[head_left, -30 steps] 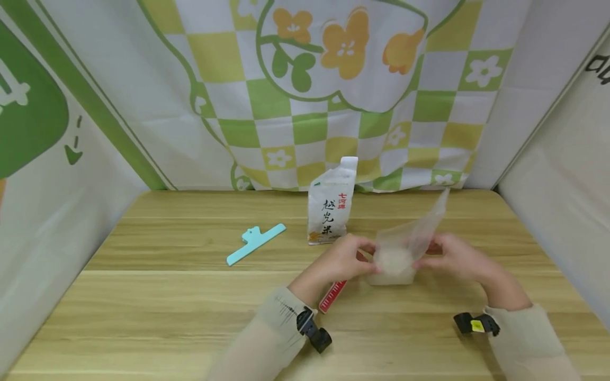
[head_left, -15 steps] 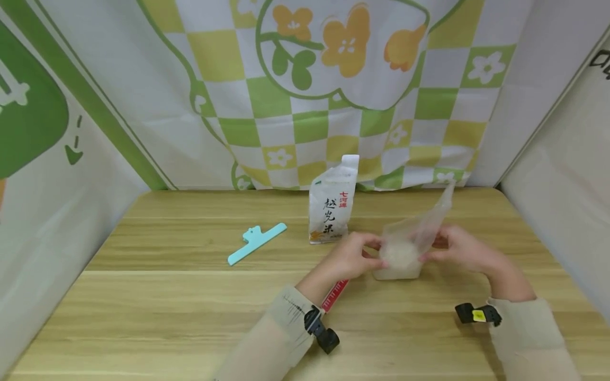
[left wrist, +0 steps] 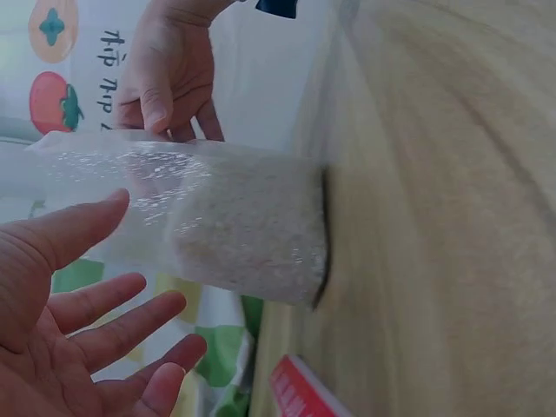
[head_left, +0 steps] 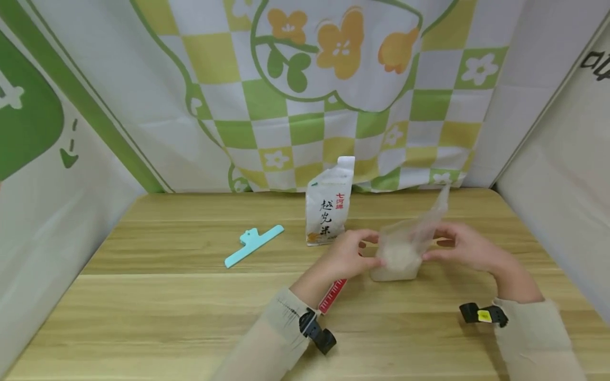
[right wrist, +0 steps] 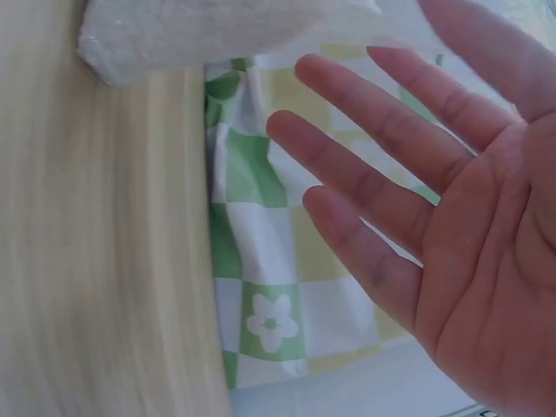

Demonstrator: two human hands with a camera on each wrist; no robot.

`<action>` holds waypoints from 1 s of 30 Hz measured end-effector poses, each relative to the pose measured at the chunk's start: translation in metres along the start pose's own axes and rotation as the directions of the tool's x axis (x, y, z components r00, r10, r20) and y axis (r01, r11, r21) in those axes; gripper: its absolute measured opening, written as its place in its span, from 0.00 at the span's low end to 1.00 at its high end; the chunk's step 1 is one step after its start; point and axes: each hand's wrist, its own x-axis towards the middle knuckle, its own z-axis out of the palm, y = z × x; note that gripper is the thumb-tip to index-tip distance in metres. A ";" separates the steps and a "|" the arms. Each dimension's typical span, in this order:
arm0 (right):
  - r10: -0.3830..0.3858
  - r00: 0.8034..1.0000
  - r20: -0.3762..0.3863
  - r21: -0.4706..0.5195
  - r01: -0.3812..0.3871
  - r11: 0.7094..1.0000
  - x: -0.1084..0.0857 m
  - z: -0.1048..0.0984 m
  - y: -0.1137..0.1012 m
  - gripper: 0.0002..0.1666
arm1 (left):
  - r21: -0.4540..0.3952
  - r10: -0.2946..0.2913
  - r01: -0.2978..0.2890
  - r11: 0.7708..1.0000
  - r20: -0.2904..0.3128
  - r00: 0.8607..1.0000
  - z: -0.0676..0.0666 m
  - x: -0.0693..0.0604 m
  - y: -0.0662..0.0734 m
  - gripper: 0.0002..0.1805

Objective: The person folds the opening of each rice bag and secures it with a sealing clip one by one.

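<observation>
A clear plastic bag of rice (head_left: 397, 262) stands on the table, its loose top rising to the right. My left hand (head_left: 348, 255) is at its left side, fingers spread and loosely bent. In the left wrist view the thumb (left wrist: 82, 230) lies close in front of the bag (left wrist: 252, 226); whether it touches is unclear. On the other side, my right hand (head_left: 469, 251) has its fingertips beside the bag. The right wrist view shows that hand (right wrist: 460, 200) with fingers extended and apart, the bag's lower part (right wrist: 191, 35) above them.
Behind my left hand stands a white printed rice package (head_left: 329, 209). A light blue sealing clip (head_left: 254, 246) lies to the left. Partly under my left wrist is a red strip with white markings (head_left: 332, 296). A checkered cloth (head_left: 305, 129) hangs behind the table.
Over the second, the bag has shifted slightly right and away from me, with both hands staying beside it. The last half second shows little difference.
</observation>
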 end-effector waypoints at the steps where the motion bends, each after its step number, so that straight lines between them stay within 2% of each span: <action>1: 0.007 1.000 -0.017 0.006 -0.007 1.000 -0.001 -0.001 -0.001 0.20 | -0.015 0.005 -0.005 1.000 -0.012 1.000 -0.002 0.000 0.001 0.29; 4: -0.007 0.998 -0.061 0.048 0.010 0.999 -0.004 -0.005 -0.005 0.20 | -0.039 0.021 -0.023 0.999 -0.048 0.999 -0.008 -0.001 0.004 0.31; 7: -0.076 0.993 -0.095 0.105 0.086 0.991 -0.004 -0.008 -0.008 0.25 | -0.045 0.041 -0.045 0.998 -0.076 0.996 -0.012 -0.003 0.008 0.30; 10: -0.165 0.978 -0.125 0.183 0.186 0.965 -0.003 -0.008 -0.009 0.30 | -0.052 0.064 -0.069 0.996 -0.088 0.994 -0.013 -0.005 0.012 0.30; 15: -0.236 0.951 -0.199 0.263 0.283 0.922 -0.004 -0.005 -0.016 0.28 | -0.043 0.080 -0.085 0.995 -0.102 0.992 -0.009 -0.007 0.017 0.29; 21: -0.248 0.935 -0.252 0.298 0.319 0.900 0.000 -0.003 -0.022 0.21 | -0.053 0.092 -0.100 0.994 -0.134 0.987 -0.004 -0.009 0.020 0.24; 30: -0.223 0.932 -0.284 0.310 0.310 0.899 0.003 0.002 -0.024 0.17 | -0.068 0.096 -0.111 0.992 -0.192 0.977 0.001 -0.008 0.019 0.19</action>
